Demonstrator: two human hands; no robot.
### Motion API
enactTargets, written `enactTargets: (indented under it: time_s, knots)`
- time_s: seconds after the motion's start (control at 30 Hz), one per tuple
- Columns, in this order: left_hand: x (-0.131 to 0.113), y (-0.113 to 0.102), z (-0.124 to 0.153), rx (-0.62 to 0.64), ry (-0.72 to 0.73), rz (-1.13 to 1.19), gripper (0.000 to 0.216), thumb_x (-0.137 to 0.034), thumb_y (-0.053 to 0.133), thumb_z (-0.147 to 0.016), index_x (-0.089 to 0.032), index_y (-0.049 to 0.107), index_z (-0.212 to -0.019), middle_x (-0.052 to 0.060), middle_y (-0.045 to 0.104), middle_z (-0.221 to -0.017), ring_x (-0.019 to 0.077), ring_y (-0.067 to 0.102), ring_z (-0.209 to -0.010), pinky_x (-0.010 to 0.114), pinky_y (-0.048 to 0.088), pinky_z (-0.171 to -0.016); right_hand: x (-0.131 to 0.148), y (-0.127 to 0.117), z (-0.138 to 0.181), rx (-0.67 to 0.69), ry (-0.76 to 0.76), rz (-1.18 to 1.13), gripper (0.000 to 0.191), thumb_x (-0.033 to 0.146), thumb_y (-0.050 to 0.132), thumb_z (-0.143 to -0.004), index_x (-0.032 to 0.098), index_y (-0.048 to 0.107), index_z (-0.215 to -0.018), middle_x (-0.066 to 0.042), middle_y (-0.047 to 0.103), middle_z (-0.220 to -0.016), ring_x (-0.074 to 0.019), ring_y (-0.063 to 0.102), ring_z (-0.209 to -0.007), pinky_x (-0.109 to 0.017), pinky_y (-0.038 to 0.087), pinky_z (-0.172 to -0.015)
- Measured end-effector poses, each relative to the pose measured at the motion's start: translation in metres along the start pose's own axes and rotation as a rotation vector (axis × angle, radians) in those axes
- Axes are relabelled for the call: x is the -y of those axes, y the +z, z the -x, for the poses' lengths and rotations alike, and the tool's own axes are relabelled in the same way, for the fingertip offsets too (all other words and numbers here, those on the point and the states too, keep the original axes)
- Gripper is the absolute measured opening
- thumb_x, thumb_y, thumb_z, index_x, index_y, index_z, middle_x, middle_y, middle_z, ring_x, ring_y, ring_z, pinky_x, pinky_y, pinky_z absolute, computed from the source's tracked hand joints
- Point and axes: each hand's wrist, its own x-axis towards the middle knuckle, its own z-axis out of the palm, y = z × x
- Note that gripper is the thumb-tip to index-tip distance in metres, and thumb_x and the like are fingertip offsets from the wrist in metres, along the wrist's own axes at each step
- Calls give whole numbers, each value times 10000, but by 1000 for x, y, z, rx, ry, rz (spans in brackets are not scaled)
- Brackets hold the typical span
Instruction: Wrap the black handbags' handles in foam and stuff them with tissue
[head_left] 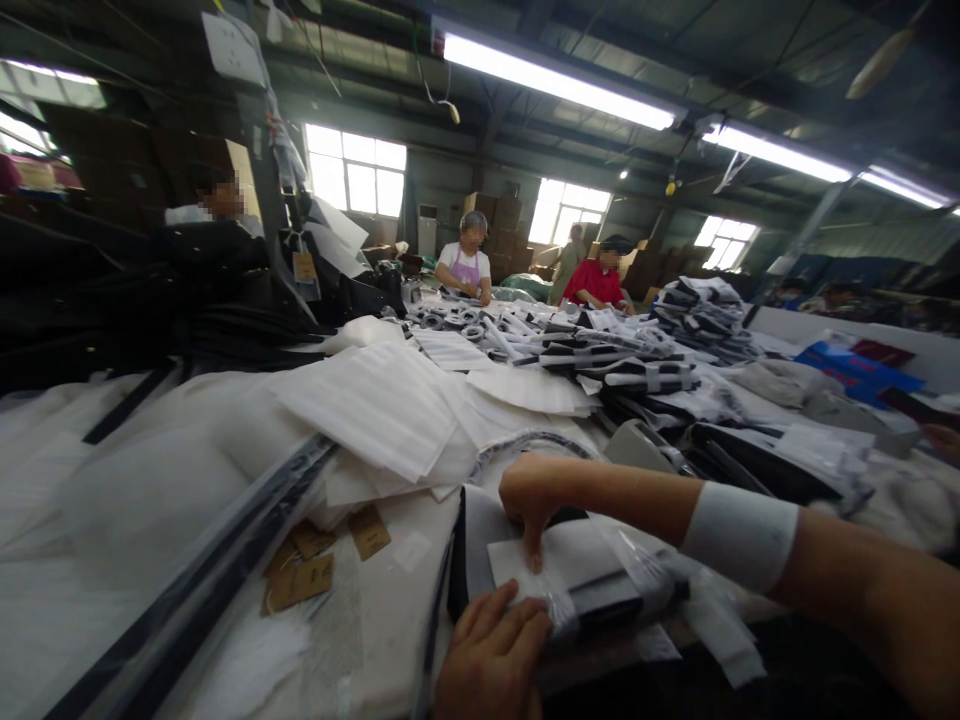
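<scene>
A flat grey and white folded item in a clear plastic bag point(592, 575) lies on the table in front of me. My right hand point(532, 497) reaches in from the right, a white band on its forearm, with its fingers curled down and pressed onto the white sheet atop the item. My left hand point(491, 655) comes up from the bottom edge. Its fingers lie on the near edge of the bag, holding it down.
Brown card tags point(304, 570) lie left of my hands. White foam sheets point(375, 400) are piled behind. Stacks of black and white items point(637, 365) cover the far table. Three people work at the back, another sits at the left.
</scene>
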Motion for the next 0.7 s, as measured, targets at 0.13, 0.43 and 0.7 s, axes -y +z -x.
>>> enactTargets:
  time_s: [0.13,0.43,0.7]
  knots:
    - [-1,-6,-3,27,-34,10,742,-31,487,-575,-296,565,-1263,-101,651,-1318,228,610,-1221,366,537,-984,-13,16,9,-159,45,-120,522,711,808,-448,212,730,-579,58,581,-444,-129,525,-476,-251,322,-528]
    - [2,-7,-3,22,32,-42,734,-40,489,-579,-307,577,-1257,-111,646,-1320,236,614,-1219,377,559,-970,-26,72,57,-694,185,-342,573,523,586,-894,176,598,-1350,-128,671,-1272,-255,632,-1123,-304,478,-890]
    - [5,-2,3,33,122,-151,726,-54,466,-578,-235,575,-1273,-54,655,-1315,264,628,-1199,392,579,-927,-4,95,43,-536,47,-616,1218,604,845,-550,214,279,-1556,-210,389,-1540,-443,334,-1404,-559,274,-1132]
